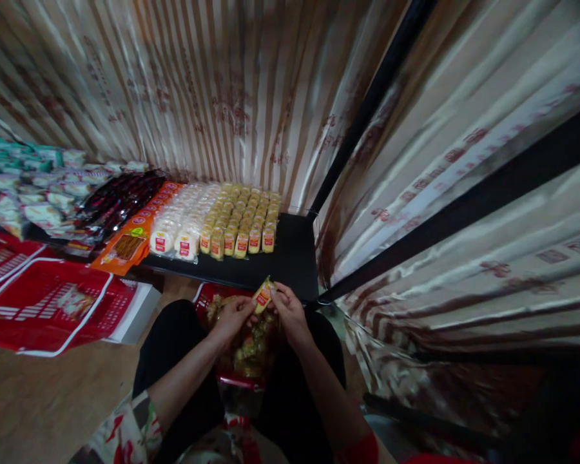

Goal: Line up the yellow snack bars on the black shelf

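Observation:
Between my two hands I hold a small yellow snack packet (263,296) with a red and white label, tilted above my lap. My left hand (235,316) pinches its lower left side. On its upper right edge, the fingers of my right hand (289,312) are closed. Below them, a red bag or basket (241,381) between my knees holds many similar yellow packets (250,353). Ahead on the black bench, rows of yellow packets (241,241) stand with labels facing me, beside rows of white packets (186,245).
Left along the black bench (290,261) lie orange snack packs (128,245), dark shiny packs (125,200) and a pile of white and green packs (43,187). Red printed bags (43,306) lie at the left. Striped curtains (198,96) and black frame bars (367,109) enclose the bench.

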The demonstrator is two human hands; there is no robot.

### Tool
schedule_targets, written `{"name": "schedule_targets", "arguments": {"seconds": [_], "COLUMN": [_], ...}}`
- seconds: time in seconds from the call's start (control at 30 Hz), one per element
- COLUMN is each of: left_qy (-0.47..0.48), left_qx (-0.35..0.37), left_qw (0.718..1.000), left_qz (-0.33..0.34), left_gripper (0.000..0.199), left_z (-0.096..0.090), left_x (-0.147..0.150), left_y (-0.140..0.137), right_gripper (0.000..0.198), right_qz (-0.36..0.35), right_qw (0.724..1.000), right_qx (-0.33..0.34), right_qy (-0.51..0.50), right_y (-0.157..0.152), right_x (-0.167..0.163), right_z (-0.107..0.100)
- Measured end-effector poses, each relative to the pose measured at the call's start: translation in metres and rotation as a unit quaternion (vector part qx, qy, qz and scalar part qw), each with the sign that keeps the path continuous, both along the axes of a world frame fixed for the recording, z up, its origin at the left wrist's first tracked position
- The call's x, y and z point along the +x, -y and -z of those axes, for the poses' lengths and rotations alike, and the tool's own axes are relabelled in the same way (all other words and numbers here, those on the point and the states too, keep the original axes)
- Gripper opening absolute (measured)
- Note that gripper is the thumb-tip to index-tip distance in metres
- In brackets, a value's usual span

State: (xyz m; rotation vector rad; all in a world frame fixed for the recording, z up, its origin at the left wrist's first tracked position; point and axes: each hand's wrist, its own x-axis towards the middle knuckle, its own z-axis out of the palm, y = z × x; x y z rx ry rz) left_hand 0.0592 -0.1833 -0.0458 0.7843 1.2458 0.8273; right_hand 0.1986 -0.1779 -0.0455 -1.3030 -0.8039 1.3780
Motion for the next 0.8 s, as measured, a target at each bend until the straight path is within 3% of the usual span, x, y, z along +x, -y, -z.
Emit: {"name": "schedule_targets", "arguments": {"seconds": [0.27, 0.4, 0.5, 0.63, 0.8], "left_qy": [0.017, 0.009, -0.069, -0.211, -0.237], "left_qx": [0.022, 0.046, 0.075, 0.205, 0.273], "left_qw": [0.998, 0.998, 0.992, 0.953, 0.929], "left_qz": [-0.053, -0.051, -0.074, -0.076, -0.081], "left_gripper": [0.035, 0.032, 0.033, 0.031, 0.029], "left_z": [-0.003, -0.003, -0.004, -0.008, -0.006], "left_x": [0.023, 0.036, 0.041, 0.044, 0.047], "left_y": [-0.027, -0.047, -0.059, -0.065, -0.072], "right_gripper": [0.044, 0.042, 0.042, 0.042, 0.040], "right_qz": [-0.025, 0.003, 0.026, 0.029, 0.038], "right_qw": [0.999, 0.997, 0.991, 0.974, 0.930], "right_qx": [0.038, 0.068, 0.100, 0.113, 0.127], "right_qy": [-0.007, 0.025, 0.080, 0.194, 0.343], "right_y": [-0.017, -0.036, -0.055, -0.081, -0.101], "right_x": [0.000, 0.005, 0.010, 0.016, 0.014], "right_z": [-0.003, 0.002, 0.008, 0.009, 0.004]}}
